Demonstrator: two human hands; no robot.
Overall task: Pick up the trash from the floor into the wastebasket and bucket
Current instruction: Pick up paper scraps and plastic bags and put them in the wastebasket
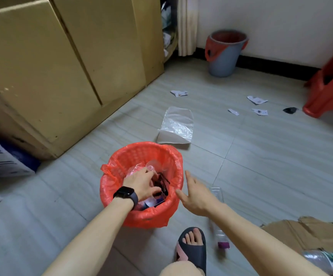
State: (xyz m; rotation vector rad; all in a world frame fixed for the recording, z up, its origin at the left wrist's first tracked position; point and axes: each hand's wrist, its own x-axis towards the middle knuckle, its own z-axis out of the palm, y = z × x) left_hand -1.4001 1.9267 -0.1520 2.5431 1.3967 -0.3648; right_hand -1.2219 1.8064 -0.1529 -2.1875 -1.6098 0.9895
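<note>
Two clear plastic bottles nearest, both down on the grey tiled floor (pixel 62 226): a labelled bottle (pixel 329 261) at the near right corner, a purple-capped bottle (pixel 220 236) just right of a foot in a dark slide sandal (pixel 192 248). Behind the labelled bottle, at the right edge, torn flat brown cardboard (pixel 311 234).

Next, the right hand (pixel 196 196), just right of the rim of the red mesh wastebasket lined with a red plastic bag (pixel 141 216), fingers straight and spread, gripping nothing. Left hand (pixel 141 185), dark smartwatch (pixel 125 194) on the wrist, down inside the wastebasket, fingers curled over the mixed trash (pixel 151 202) there; cannot tell whether pinching anything.

Beyond the wastebasket, a crinkled clear plastic sheet (pixel 178 124) flat on the tiles. Farther right, four small white paper scraps (pixel 257 100) and one black scrap (pixel 290 110), well apart from both containers.

At the far wall, upright, a grey plastic bucket with a red liner (pixel 224 54), left of a red plastic stool (pixel 329 86). Along the left, tall tan cardboard boxes (pixel 52 66).
</note>
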